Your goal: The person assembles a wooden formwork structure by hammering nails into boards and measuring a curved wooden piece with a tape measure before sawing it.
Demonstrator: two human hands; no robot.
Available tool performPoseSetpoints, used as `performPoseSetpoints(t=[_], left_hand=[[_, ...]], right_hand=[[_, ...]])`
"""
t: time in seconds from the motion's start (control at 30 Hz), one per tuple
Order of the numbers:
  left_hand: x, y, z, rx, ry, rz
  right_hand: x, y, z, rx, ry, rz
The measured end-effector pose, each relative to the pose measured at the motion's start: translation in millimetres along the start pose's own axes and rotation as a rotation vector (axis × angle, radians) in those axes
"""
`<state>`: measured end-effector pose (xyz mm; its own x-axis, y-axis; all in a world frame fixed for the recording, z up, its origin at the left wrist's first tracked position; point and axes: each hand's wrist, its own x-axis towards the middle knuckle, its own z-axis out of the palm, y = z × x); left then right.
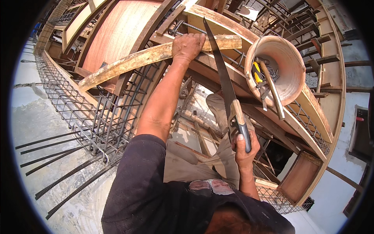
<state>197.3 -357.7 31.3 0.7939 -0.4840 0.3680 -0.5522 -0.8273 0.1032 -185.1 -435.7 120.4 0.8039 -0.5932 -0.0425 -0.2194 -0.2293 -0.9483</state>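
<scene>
My left hand point(188, 47) is wrapped over a rough wooden plank point(130, 65) that lies across the beam formwork, its fingers closed around the upper edge. My right hand point(247, 149) grips the handle of a hand saw point(223, 72). The saw's dark blade points away from me and crosses the plank near its right end, just right of my left hand. Whether the teeth touch the wood, I cannot tell. To the right of the saw sits a pale bucket point(290, 84) holding a hammer point(270, 87), a yellow-and-black handled tool point(257, 73) and loose nails point(274, 74).
Steel rebar cages point(117, 113) run along the left, with several bars point(74, 183) sticking out over the concrete point(43, 113). Wooden formwork boards point(311, 113) frame deep gaps below and around me. A plywood sheet point(120, 29) stands at the far left.
</scene>
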Motion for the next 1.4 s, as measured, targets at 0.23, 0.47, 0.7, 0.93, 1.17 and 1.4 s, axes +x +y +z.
performPoseSetpoints(t=[0.23,0.47,0.7,0.93,1.17,1.4], left_hand=[[-8,1,13,-0.008,0.034,0.004],[-10,-2,6,0.021,0.219,0.076],[-12,11,19,0.002,0.181,0.045],[-13,3,6,0.026,0.205,0.041],[-7,15,17,0.021,0.145,0.004],[-11,10,6,0.032,0.229,0.039]], right_hand=[[65,-2,42,0.006,-0.006,-0.019],[-25,0,-7,-0.004,0.009,-0.028],[82,1,53,-0.029,0.016,-0.135],[-31,5,-10,-0.009,0.009,-0.051],[99,-5,59,0.050,0.029,-0.066],[-56,9,-24,-0.039,0.004,0.002]])
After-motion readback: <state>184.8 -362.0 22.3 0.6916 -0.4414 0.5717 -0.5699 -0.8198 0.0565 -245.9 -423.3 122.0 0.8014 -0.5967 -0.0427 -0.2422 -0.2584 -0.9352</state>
